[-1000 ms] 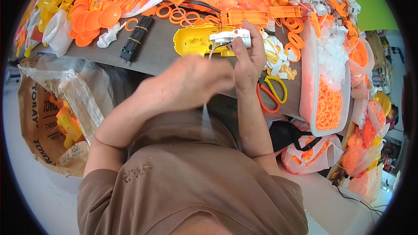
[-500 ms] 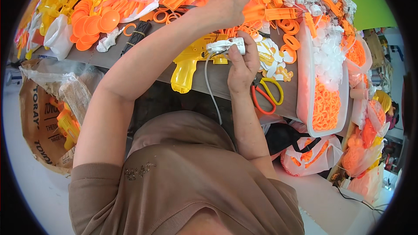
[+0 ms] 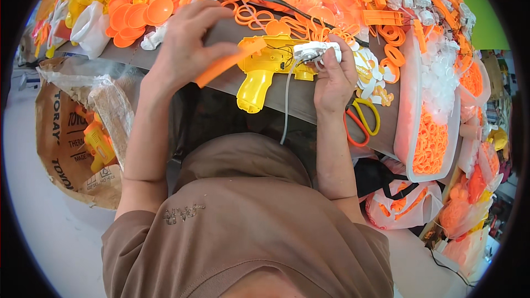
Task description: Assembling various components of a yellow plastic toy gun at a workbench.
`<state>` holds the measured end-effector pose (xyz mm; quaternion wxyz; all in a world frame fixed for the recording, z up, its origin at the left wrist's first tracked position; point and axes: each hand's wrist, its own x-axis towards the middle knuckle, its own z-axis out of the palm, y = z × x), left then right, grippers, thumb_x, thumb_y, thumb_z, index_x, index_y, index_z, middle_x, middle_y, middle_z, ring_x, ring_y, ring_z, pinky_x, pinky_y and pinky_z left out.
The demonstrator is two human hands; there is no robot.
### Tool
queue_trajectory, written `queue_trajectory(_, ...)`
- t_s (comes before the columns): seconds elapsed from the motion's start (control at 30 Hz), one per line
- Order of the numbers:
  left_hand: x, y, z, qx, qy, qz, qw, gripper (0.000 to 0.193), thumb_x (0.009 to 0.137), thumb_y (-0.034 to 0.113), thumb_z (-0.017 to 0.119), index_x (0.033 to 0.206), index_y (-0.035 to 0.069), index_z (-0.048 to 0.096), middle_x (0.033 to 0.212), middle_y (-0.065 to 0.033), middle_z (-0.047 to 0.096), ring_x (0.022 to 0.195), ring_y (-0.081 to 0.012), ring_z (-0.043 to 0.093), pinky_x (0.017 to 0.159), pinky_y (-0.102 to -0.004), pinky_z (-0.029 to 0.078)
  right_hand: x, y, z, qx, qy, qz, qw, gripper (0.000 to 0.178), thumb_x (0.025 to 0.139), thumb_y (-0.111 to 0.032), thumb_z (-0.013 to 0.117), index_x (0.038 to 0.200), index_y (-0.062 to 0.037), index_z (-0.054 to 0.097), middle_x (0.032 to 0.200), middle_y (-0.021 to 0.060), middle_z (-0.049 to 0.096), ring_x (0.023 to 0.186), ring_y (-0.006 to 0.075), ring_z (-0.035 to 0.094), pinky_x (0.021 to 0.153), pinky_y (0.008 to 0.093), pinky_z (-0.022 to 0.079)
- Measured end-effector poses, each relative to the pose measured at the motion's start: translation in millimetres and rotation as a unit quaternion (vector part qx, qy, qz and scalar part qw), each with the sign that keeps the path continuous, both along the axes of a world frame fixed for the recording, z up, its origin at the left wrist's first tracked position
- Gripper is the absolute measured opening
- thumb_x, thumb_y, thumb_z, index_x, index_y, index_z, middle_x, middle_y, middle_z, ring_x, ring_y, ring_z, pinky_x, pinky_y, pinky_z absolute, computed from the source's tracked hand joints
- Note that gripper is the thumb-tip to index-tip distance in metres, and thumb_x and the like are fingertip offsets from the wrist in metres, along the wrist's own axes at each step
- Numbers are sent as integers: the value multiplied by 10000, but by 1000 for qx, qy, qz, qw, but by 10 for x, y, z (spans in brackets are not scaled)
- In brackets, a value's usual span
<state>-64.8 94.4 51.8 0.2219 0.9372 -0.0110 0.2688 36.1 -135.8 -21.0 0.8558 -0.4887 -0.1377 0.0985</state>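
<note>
My left hand point(image 3: 187, 44) holds a long orange plastic piece point(image 3: 229, 62) by the thumb, left of a yellow toy gun shell point(image 3: 255, 89). The shell lies at the table's near edge, its grip pointing toward me, with dark wires inside. My right hand point(image 3: 335, 80) pinches a small white plastic mechanism point(image 3: 309, 49) between thumb and fingers, over the shell's right end. From this mechanism a thin pale tube point(image 3: 286, 105) hangs down past the table edge. Yellow-and-red-handled scissors point(image 3: 364, 121) lie just right of my right wrist.
Orange rings point(image 3: 248, 17), orange discs point(image 3: 138, 16) and white mechanisms point(image 3: 419, 1) heap along the far side. A clear bin point(image 3: 402, 127) with orange rings and white discs stands at right. Paper stickers point(image 3: 371, 74) lie near my right hand. A brown paper sack point(image 3: 52, 138) stands at left.
My left hand has come back from the far pile toward the left, bringing the orange piece. My right hand still holds the white mechanism. The whole view has shifted slightly.
</note>
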Motion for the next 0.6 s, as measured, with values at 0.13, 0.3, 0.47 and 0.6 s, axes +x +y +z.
queue_trajectory(0.13, -13, -255, 79, 60, 99, -115, 987, 580, 590, 188, 780, 1097, 69, 526, 1018, -104, 571, 1012, -295, 521, 901, -402, 377, -17, 8, -21, -4, 0, -7, 1000, 310, 914, -96, 537, 1199, 14, 488, 939, 69, 613, 810, 132, 609, 707, 285, 524)
queue_trajectory(0.3, -122, -340, -47, 45, 192, -132, 971, 470, 702, 63, 646, 1114, 25, 423, 928, -158, 532, 862, -336, 544, 776, -418, 433, -51, 45, 36, -21, 11, -8, 1000, 318, 886, -94, 600, 1161, 13, 481, 924, 39, 566, 817, 79, 558, 742, 233, 488)
queue_trajectory(0.47, -101, -322, -152, 43, 128, -111, 985, 423, 763, 5, 557, 1152, 13, 392, 927, -183, 532, 859, -362, 546, 777, -427, 450, -123, 73, 106, -115, -39, -30, 992, 324, 865, -75, 622, 1141, 18, 479, 948, 58, 563, 819, 109, 571, 724, 253, 517)
queue_trajectory(0.6, -38, -253, -210, 28, 63, -122, 990, 371, 835, 29, 526, 1191, -5, 427, 1021, -204, 541, 915, -376, 560, 775, -414, 474, -133, 79, 78, -131, -35, -30, 990, 295, 855, -52, 623, 1107, 19, 488, 970, 80, 563, 834, 129, 589, 707, 278, 553)
